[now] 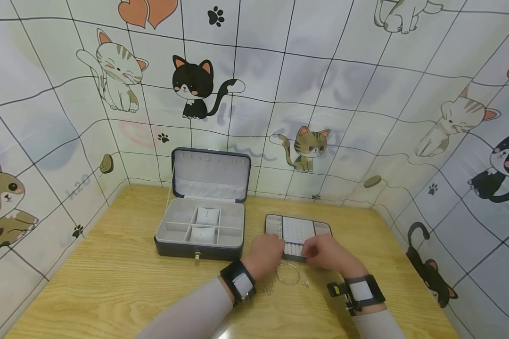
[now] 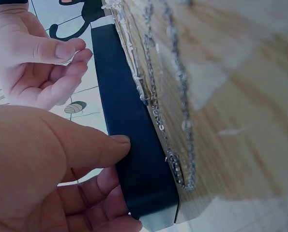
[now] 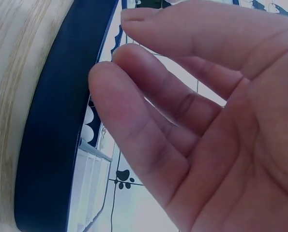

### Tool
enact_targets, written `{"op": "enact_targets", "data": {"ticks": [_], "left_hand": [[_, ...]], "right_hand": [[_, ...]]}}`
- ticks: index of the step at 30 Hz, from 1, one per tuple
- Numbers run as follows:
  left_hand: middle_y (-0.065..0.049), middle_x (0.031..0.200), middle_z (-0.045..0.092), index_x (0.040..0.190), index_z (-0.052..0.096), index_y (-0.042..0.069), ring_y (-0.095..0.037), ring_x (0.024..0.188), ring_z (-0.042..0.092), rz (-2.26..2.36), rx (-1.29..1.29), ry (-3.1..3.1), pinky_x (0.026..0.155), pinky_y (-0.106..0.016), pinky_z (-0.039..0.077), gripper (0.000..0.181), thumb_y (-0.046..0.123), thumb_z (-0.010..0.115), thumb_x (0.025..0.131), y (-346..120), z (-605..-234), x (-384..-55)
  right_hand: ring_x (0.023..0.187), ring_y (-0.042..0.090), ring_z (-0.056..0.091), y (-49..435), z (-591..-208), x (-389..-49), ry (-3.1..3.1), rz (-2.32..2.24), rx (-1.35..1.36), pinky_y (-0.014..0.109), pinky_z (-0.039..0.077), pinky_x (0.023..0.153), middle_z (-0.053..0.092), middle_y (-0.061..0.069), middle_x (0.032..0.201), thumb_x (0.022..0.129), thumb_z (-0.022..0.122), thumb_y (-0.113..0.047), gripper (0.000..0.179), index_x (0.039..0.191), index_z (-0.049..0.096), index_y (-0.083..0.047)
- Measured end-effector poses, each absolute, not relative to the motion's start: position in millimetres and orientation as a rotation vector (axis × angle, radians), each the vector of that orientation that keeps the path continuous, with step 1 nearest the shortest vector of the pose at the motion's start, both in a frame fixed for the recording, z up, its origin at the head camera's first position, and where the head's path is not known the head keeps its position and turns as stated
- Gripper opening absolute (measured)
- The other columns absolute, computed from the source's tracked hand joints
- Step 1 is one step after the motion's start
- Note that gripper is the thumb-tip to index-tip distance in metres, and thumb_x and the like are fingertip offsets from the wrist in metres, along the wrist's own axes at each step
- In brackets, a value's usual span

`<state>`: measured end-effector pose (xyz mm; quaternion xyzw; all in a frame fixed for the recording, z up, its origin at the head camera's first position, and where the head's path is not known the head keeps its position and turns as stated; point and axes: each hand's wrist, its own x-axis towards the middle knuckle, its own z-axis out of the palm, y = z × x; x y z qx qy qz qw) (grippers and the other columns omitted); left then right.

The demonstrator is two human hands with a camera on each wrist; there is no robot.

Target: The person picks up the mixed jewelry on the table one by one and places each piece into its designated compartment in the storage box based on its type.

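My left hand point(image 1: 265, 256) grips the left front of a dark navy jewelry tray point(image 2: 129, 121); its thumb presses the side wall in the left wrist view. Over the tray's front right part is my right hand point(image 1: 331, 254), fingers bent and thumb near the fingertips. Whether those fingertips pinch something small cannot be told. White ring rolls point(image 1: 294, 249) and a dotted pale panel point(image 1: 299, 229) fill part of the tray. In front of it lie a silver chain necklace point(image 2: 182, 87), a round bangle point(image 1: 299, 274) and a small shiny piece point(image 1: 306, 284).
An open navy jewelry box point(image 1: 178, 249) stands to the left, its lid point(image 1: 212, 179) raised toward the wall. Two white cushions point(image 1: 208, 215) sit in its middle compartments. Behind the wooden table point(image 1: 110, 263) hangs a cat-patterned cloth point(image 1: 254, 94).
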<state>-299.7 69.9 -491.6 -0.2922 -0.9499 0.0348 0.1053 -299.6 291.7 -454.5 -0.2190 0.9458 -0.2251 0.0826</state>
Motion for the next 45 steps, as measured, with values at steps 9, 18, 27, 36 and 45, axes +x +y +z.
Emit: {"op": "enact_targets", "data": {"ticks": [9, 18, 27, 36, 45], "left_hand": [[0.002, 0.079, 0.065, 0.098, 0.074, 0.019, -0.013, 0.068, 0.057, 0.084, -0.866, -2.794, 0.053, -0.029, 0.047, 0.010, 0.026, 0.068, 0.101, 69.0, -493.4, -300.9], [0.003, 0.080, 0.066, 0.100, 0.075, 0.019, -0.012, 0.069, 0.057, 0.072, -0.875, -2.794, 0.055, -0.029, 0.047, 0.009, 0.025, 0.069, 0.100, 69.0, -493.7, -301.8], [0.002, 0.080, 0.065, 0.098, 0.074, 0.018, -0.013, 0.068, 0.056, 0.062, -0.882, -2.796, 0.053, -0.029, 0.047, 0.011, 0.027, 0.067, 0.101, 68.9, -494.6, -303.3], [0.002, 0.079, 0.065, 0.097, 0.074, 0.018, -0.013, 0.069, 0.058, 0.093, -0.880, -2.778, 0.053, -0.030, 0.048, 0.012, 0.026, 0.066, 0.102, 68.7, -494.2, -302.8], [0.002, 0.079, 0.064, 0.098, 0.074, 0.018, -0.012, 0.068, 0.056, 0.097, -0.874, -2.793, 0.052, -0.030, 0.047, 0.014, 0.027, 0.065, 0.103, 68.9, -492.9, -302.2]], "right_hand": [[0.075, 0.009, 0.057, 286.6, -455.2, -296.1, 2.772, -0.648, -0.714, 0.026, 0.050, 0.068, 0.068, -0.009, 0.080, 0.081, 0.081, 0.001, 0.020, 0.085, 0.077, -0.017], [0.077, 0.007, 0.059, 282.0, -453.0, -294.0, 2.726, -0.616, -0.781, 0.027, 0.052, 0.072, 0.070, -0.008, 0.082, 0.081, 0.079, 0.004, 0.020, 0.083, 0.075, -0.015], [0.071, 0.008, 0.060, 277.3, -456.1, -291.9, 2.639, -0.602, -0.795, 0.028, 0.054, 0.069, 0.069, -0.012, 0.076, 0.075, 0.076, 0.005, 0.024, 0.076, 0.075, -0.018], [0.071, 0.012, 0.063, 272.9, -456.5, -286.8, 2.589, -0.607, -0.719, 0.030, 0.054, 0.067, 0.072, -0.009, 0.077, 0.071, 0.082, 0.007, 0.026, 0.076, 0.076, -0.018], [0.069, 0.012, 0.062, 269.5, -457.2, -283.6, 2.603, -0.577, -0.668, 0.031, 0.053, 0.066, 0.072, -0.008, 0.075, 0.072, 0.084, 0.006, 0.023, 0.074, 0.077, -0.016]]}}
